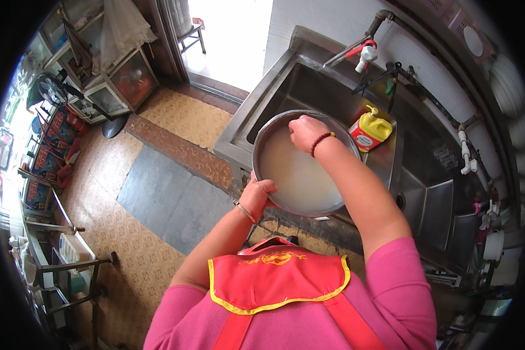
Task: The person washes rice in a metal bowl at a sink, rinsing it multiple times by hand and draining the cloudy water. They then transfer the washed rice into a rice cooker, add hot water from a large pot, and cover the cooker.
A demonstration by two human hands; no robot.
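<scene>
A round metal basin [274, 153] of cloudy, whitish liquid is in front of me, overlapping the near edge of a steel sink [297, 80]. My left hand [256, 197] grips the basin's near-left rim, thumb on top. Over the far side of the basin is my right hand [309, 133], its fingers curled closed just inside the rim. Whatever those fingers hold, if anything, is hidden. To the right of the basin, a yellow pump bottle [370, 130] with a red label stands on the sink's ledge.
A tap [366, 58] with a white and red fitting juts over the sink from the wall. Another steel basin [426, 204] lies to the right. Past the sink is a bright doorway [230, 41]. A metal-framed rack [76, 262] and a glazed cabinet [128, 81] stand on the left.
</scene>
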